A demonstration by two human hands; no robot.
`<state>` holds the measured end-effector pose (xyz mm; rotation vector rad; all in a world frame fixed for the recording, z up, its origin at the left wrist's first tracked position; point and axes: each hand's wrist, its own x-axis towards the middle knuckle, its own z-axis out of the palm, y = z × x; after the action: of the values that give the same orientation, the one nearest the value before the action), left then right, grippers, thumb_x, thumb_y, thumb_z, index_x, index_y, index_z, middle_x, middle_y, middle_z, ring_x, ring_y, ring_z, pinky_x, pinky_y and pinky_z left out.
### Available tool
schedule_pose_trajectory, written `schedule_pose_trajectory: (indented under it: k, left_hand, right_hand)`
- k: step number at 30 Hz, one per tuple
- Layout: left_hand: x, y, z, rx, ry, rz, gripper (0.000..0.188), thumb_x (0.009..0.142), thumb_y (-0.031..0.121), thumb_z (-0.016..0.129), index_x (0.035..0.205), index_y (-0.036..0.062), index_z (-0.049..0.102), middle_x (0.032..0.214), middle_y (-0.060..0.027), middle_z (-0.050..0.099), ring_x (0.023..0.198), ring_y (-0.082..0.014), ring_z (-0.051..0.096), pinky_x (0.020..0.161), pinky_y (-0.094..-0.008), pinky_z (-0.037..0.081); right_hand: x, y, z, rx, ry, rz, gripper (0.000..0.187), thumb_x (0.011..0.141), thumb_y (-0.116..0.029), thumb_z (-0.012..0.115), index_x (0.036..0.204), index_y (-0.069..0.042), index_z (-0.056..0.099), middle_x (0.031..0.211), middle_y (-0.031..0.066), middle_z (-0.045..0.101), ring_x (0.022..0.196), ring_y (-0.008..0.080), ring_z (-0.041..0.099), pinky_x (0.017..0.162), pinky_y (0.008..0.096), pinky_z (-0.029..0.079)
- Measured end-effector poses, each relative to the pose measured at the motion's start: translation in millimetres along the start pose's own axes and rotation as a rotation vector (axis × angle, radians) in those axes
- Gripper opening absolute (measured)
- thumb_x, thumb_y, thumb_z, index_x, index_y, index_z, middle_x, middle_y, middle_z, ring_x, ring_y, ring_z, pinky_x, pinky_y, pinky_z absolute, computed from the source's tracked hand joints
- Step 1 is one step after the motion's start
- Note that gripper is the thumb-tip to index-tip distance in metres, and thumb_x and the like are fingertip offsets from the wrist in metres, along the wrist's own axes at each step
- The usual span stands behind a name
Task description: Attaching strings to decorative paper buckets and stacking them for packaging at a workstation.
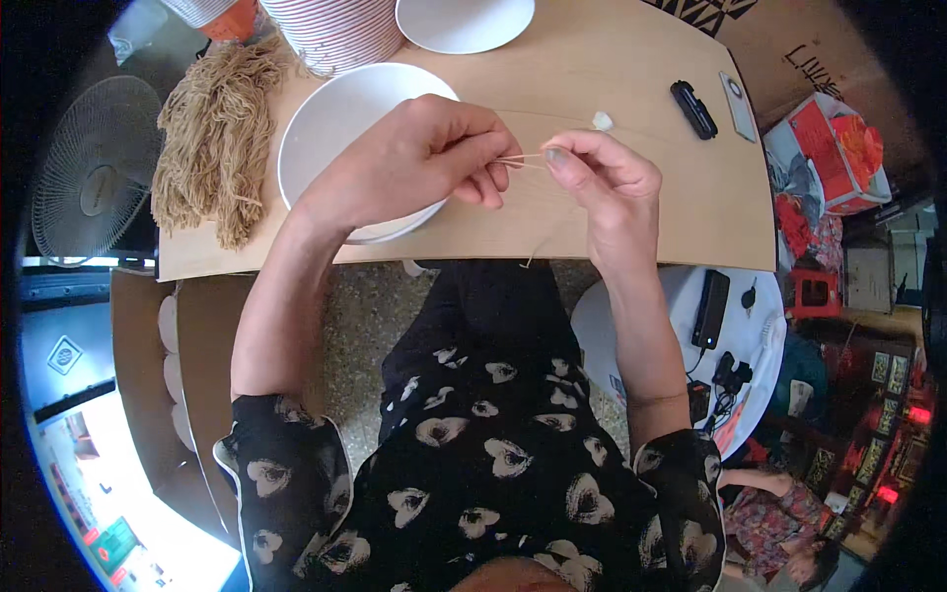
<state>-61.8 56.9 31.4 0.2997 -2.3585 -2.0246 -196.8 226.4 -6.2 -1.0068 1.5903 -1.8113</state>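
Observation:
Over the table's front half, my left hand (434, 158) is closed, its thumb and fingers pinching thin tan threads (520, 159). These stretch across a short gap to my right hand (604, 183), whose thumb and forefinger pinch their other end. Beneath my left hand and wrist stands a white bowl (301, 133), partly hidden by them. A thick bundle of tan yarn (217, 138) lies left of the bowl. Near the front edge a loose thread end (530, 261) hangs down.
A stack of bowls (335, 30) and another white bowl (464, 25) stand at the back of the table (562, 227). A black object (694, 109) and a phone (737, 106) lie right. A fan (97, 173) is left; another person (779, 513) is lower right.

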Motion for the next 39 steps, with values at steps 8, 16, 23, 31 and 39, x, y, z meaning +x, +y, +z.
schedule_pose_trajectory:
  k: [8, 16, 23, 31, 39]
  left_hand:
    - [1, -6, -6, 0.009, -0.059, 0.081, 0.021, 0.101, 0.014, 0.053, 0.105, -0.0036, 0.064, 0.083, -0.0041, 0.066, 0.079, -0.0084, 0.065, 0.072, -0.0205, 0.054]
    - [1, -6, -7, 0.110, 0.012, 0.065, 0.020, 0.100, 0.013, 0.055, 0.103, -0.0040, 0.064, 0.084, -0.0039, 0.067, 0.078, -0.0075, 0.064, 0.071, -0.0201, 0.053]
    - [1, -5, -6, 0.089, -0.006, 0.085, 0.020, 0.100, 0.013, 0.056, 0.103, -0.0050, 0.064, 0.084, -0.0038, 0.066, 0.077, -0.0071, 0.063, 0.069, -0.0199, 0.052]
    - [3, -6, -6, 0.132, -0.006, 0.080, 0.020, 0.099, 0.011, 0.056, 0.104, -0.0057, 0.065, 0.083, -0.0035, 0.066, 0.074, -0.0056, 0.062, 0.067, -0.0193, 0.052]
    - [2, -4, -4, 0.080, 0.011, 0.047, 0.019, 0.100, 0.012, 0.055, 0.104, -0.0042, 0.065, 0.085, -0.0024, 0.065, 0.076, -0.0054, 0.061, 0.069, -0.0194, 0.051]
  right_hand:
    - [2, -4, -4, -0.022, -0.064, -0.079, 0.010, 0.091, -0.009, 0.068, 0.091, 0.001, 0.068, 0.079, -0.0031, 0.061, 0.069, 0.0023, 0.051, 0.062, 0.0172, 0.039]
    - [8, -21, -5, -0.080, -0.071, -0.005, 0.012, 0.091, -0.006, 0.061, 0.101, 0.000, 0.065, 0.081, -0.0028, 0.060, 0.066, 0.0018, 0.049, 0.059, 0.0174, 0.037]
    - [3, -11, -24, -0.312, -0.225, -0.156, 0.011, 0.080, -0.004, 0.070, 0.090, -0.004, 0.065, 0.079, -0.0040, 0.053, 0.059, -0.0016, 0.038, 0.051, 0.0183, 0.027]
    - [5, -15, -22, -0.733, -0.076, -0.473, 0.013, 0.075, -0.008, 0.076, 0.086, -0.006, 0.071, 0.085, 0.0062, 0.059, 0.070, 0.0193, 0.061, 0.063, 0.0284, 0.048]
    - [1, 1, -5, -0.680, -0.081, -0.312, 0.022, 0.072, -0.015, 0.082, 0.091, -0.006, 0.074, 0.083, 0.0056, 0.061, 0.072, 0.0185, 0.063, 0.064, 0.0287, 0.050]
